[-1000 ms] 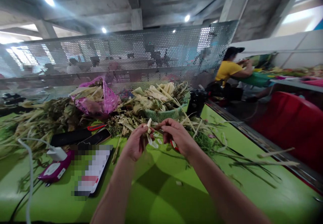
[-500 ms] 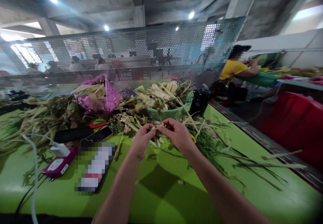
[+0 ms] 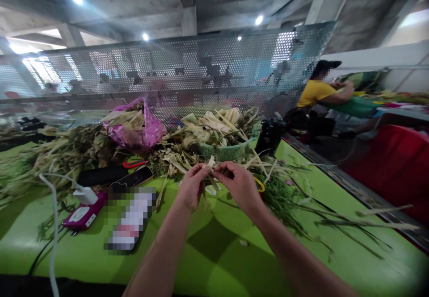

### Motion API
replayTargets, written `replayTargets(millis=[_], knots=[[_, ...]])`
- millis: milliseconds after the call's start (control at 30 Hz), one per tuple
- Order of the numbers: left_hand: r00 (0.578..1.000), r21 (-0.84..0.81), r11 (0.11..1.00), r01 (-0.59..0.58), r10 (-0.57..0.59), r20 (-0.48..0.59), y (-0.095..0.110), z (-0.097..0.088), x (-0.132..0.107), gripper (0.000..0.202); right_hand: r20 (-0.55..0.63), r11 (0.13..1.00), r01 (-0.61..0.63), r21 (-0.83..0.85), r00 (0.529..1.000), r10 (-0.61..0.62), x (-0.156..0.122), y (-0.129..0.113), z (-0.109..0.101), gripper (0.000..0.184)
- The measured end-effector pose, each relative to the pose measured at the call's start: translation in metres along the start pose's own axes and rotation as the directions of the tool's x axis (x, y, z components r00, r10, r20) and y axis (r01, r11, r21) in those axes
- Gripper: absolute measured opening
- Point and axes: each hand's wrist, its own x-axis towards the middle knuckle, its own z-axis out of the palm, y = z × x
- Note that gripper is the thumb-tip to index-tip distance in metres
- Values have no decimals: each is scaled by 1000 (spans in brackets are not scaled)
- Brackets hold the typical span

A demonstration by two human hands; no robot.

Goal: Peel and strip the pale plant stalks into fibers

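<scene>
My left hand (image 3: 191, 184) and my right hand (image 3: 238, 183) meet above the green table (image 3: 214, 252), fingers pinched together on a pale strip of palm leaf (image 3: 210, 164). Both hands are closed on it, the fingertips almost touching. Loose pale leaf pieces hang and lie just below the hands. Behind them stands a green basket (image 3: 224, 151) heaped with pale leaves. A yellow-handled tool (image 3: 258, 183) lies partly hidden behind my right hand.
A pink plastic bag (image 3: 142, 127) of leaves and dry leaf piles sit at the back left. Phones (image 3: 132, 178), a pink power bank (image 3: 82, 215) and a white cable (image 3: 53, 225) lie at left. Green stems (image 3: 301, 207) spread right. A person in yellow (image 3: 318, 94) sits far right.
The camera view has shifted slightly. My hands have drawn closer together and turned the leaf strip from upright to held between both pinches.
</scene>
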Motion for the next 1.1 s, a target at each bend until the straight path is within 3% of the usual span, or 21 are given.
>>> replayTargets(millis=[333, 500, 600, 800, 967, 1100], knots=[[1000, 31, 999, -16, 16, -4, -3, 1, 0, 27, 22, 1000, -18, 0, 1000, 18, -3, -4, 0, 19], [998, 208, 977, -56, 54, 15, -2, 2, -1, 24, 33, 992, -71, 101, 997, 68, 1, -5, -6, 30], [999, 271, 962, -36, 29, 32, -1, 3, -2, 26, 51, 984, -90, 154, 995, 83, 4, -5, -6, 21], [997, 159, 985, 61, -67, 36, 0, 5, -6, 25, -1, 972, -112, 208, 993, 115, 4, -2, -3, 22], [999, 191, 981, 33, -38, 21, 2, 4, -5, 21, 35, 995, -47, 89, 998, 44, 4, 1, -6, 21], [997, 289, 956, -49, 65, -45, 6, 0, -2, 18, 131, 985, 29, -172, 991, -6, 6, -1, -20, 19]])
